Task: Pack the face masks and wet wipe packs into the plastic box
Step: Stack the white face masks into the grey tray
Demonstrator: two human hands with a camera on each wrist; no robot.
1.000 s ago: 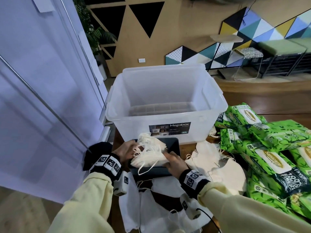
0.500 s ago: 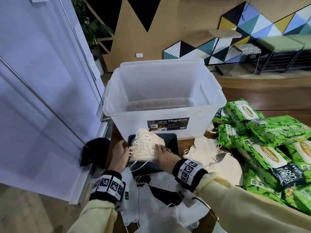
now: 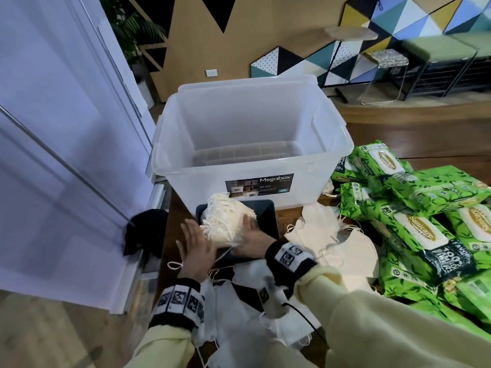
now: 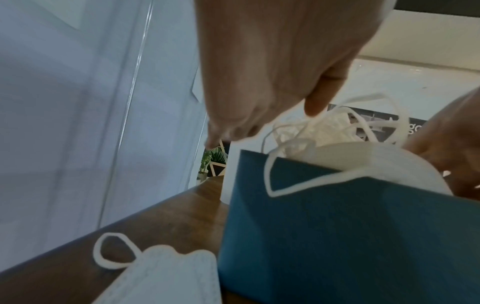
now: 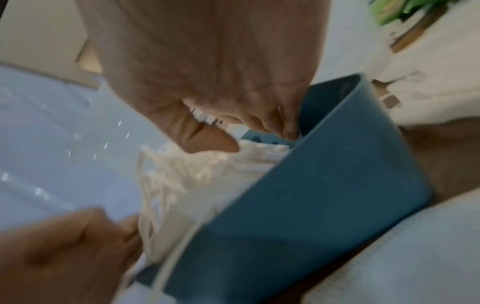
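A stack of cream face masks stands on edge in a dark blue bin, just in front of the clear plastic box. My left hand lies flat against the stack's left side, fingers straight. My right hand grips the stack's right side. In the right wrist view its thumb presses the masks while its fingers tuck down against the bin wall. Ear loops spill over the bin's rim. Green wet wipe packs are piled at the right. The inside of the box shows nothing in it.
Loose cream masks lie between the bin and the wipes, and white masks lie under my forearms. A black cloth sits at the table's left edge beside a white wall panel.
The mask stack, held up by both hands a second ago, now sits in the blue bin. My left hand has let go and flattened against its side.
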